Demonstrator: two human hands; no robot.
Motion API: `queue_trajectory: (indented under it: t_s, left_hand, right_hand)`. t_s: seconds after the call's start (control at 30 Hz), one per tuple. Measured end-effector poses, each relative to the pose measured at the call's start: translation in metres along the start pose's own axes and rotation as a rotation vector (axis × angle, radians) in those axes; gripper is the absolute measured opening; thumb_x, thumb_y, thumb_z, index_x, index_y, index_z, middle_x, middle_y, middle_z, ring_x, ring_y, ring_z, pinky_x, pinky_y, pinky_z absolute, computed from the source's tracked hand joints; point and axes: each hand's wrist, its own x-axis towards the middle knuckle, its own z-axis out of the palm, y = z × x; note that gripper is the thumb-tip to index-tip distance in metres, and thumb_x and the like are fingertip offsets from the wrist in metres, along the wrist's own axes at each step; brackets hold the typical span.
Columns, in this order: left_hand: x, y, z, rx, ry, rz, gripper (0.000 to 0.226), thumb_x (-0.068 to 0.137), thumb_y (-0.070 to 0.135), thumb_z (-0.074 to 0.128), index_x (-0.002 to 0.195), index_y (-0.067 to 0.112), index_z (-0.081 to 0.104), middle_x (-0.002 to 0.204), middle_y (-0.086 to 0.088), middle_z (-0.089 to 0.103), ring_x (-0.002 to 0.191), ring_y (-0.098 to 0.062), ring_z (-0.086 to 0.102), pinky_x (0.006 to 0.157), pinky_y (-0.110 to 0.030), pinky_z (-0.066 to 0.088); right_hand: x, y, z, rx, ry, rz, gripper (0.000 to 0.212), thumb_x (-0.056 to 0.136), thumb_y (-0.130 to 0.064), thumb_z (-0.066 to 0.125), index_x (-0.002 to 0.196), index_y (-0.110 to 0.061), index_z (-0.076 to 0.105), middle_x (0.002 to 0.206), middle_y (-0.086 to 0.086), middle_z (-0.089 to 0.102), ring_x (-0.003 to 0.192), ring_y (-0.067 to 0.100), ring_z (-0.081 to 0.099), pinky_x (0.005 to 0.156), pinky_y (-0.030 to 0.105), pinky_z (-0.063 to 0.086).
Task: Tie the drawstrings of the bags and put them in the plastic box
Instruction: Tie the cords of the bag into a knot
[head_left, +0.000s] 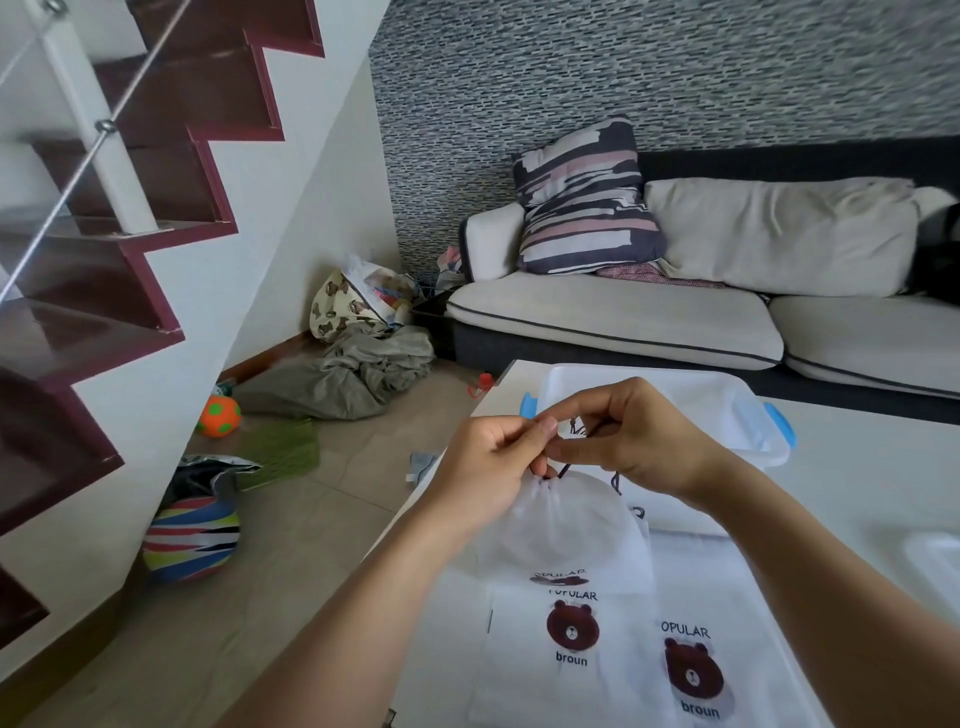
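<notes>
White bench (857, 467) carries a clear plastic box (727, 410) with blue latches at its far side and flat bear-print bags (571, 649) nearer. Above these, a cinched white bag (561, 525) hangs from both hands. Left hand (488, 467) and right hand (634, 436) each pinch its dark drawstring (563, 470).

Two bare arms show, with no sleeves; the left hand (485, 470) and right hand (631, 434) wear nothing.
</notes>
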Motion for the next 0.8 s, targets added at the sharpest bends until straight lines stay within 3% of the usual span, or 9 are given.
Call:
queue_trajectory:
  t_s: [0.07,0.2,0.27,0.33,0.4,0.47,0.6,0.7,0.8]
  left_hand:
    - [-0.001,0.0,0.001,0.018,-0.002,0.015,0.043,0.1,0.024,0.059,0.061,0.007,0.056,0.064,-0.009,0.059,0.056,-0.005,0.062,0.061,-0.011,0.044]
    - [-0.001,0.002,-0.002,0.039,-0.004,0.021,0.043,0.099,0.024,0.061,0.058,0.012,0.057,0.064,-0.005,0.062,0.06,-0.006,0.063,0.063,-0.012,0.044]
    - [-0.001,0.004,-0.006,0.015,-0.021,0.002,0.042,0.099,0.025,0.061,0.059,0.015,0.061,0.067,-0.004,0.064,0.063,-0.008,0.06,0.062,-0.015,0.041]
    - [-0.002,0.006,-0.011,-0.02,-0.056,-0.017,0.04,0.1,0.027,0.061,0.06,0.019,0.065,0.072,-0.006,0.066,0.068,-0.015,0.058,0.06,-0.022,0.038]
    - [-0.004,0.01,-0.013,-0.065,-0.081,-0.033,0.038,0.1,0.022,0.06,0.063,0.021,0.069,0.074,-0.004,0.068,0.066,-0.012,0.059,0.058,-0.018,0.039]
    - [-0.004,0.011,-0.014,-0.112,-0.1,-0.055,0.034,0.1,0.019,0.059,0.069,0.022,0.074,0.073,0.0,0.069,0.072,-0.012,0.063,0.065,-0.018,0.043]
    - [-0.004,0.01,-0.014,-0.25,-0.127,-0.154,0.022,0.098,0.018,0.06,0.085,0.017,0.078,0.076,-0.005,0.07,0.073,-0.016,0.063,0.061,-0.018,0.046]
    - [-0.001,0.007,-0.014,-0.36,-0.141,-0.233,0.02,0.093,0.02,0.065,0.08,0.016,0.08,0.076,-0.007,0.07,0.073,-0.019,0.063,0.07,-0.029,0.048]
    - [0.001,0.007,-0.015,-0.444,-0.153,-0.259,0.015,0.082,0.022,0.07,0.078,0.012,0.08,0.077,-0.008,0.071,0.072,-0.017,0.066,0.077,-0.029,0.054]
  right_hand:
    - [0.002,0.005,-0.001,-0.051,0.039,-0.027,0.015,0.084,-0.014,0.08,0.089,-0.028,0.082,0.052,0.018,0.03,0.055,0.033,0.017,0.051,0.032,0.019]
    - [0.004,0.004,0.004,-0.068,0.079,-0.044,0.01,0.082,-0.018,0.082,0.083,-0.028,0.082,0.062,0.034,0.054,0.05,0.031,0.023,0.048,0.03,0.024]
    - [0.004,0.002,0.005,-0.014,0.141,-0.049,0.007,0.081,-0.018,0.083,0.081,-0.025,0.083,0.055,0.028,0.046,0.049,0.026,0.023,0.047,0.028,0.023]
    - [0.004,0.002,0.005,0.061,0.169,-0.019,0.003,0.08,-0.017,0.083,0.082,-0.019,0.083,0.056,0.025,0.042,0.055,0.032,0.023,0.051,0.032,0.023]
    - [0.005,0.004,0.005,0.164,0.178,0.038,0.003,0.081,-0.012,0.08,0.084,-0.011,0.081,0.069,0.03,0.058,0.055,0.031,0.028,0.051,0.031,0.027]
    - [0.006,0.006,0.006,0.257,0.157,0.092,0.006,0.084,-0.006,0.075,0.087,-0.001,0.076,0.075,0.018,0.067,0.05,0.02,0.033,0.048,0.025,0.031]
    - [0.007,0.007,0.009,0.316,0.09,0.155,0.011,0.095,0.0,0.06,0.086,-0.003,0.065,0.064,0.002,0.056,0.047,0.011,0.031,0.047,0.021,0.031]
    - [0.008,0.006,0.011,0.349,0.066,0.205,0.019,0.1,-0.002,0.053,0.083,-0.008,0.058,0.054,-0.004,0.038,0.047,0.01,0.025,0.045,0.019,0.027]
    - [0.009,0.004,0.013,0.414,0.072,0.252,0.025,0.104,-0.005,0.046,0.081,-0.013,0.052,0.057,-0.004,0.023,0.051,0.012,0.018,0.045,0.021,0.021]
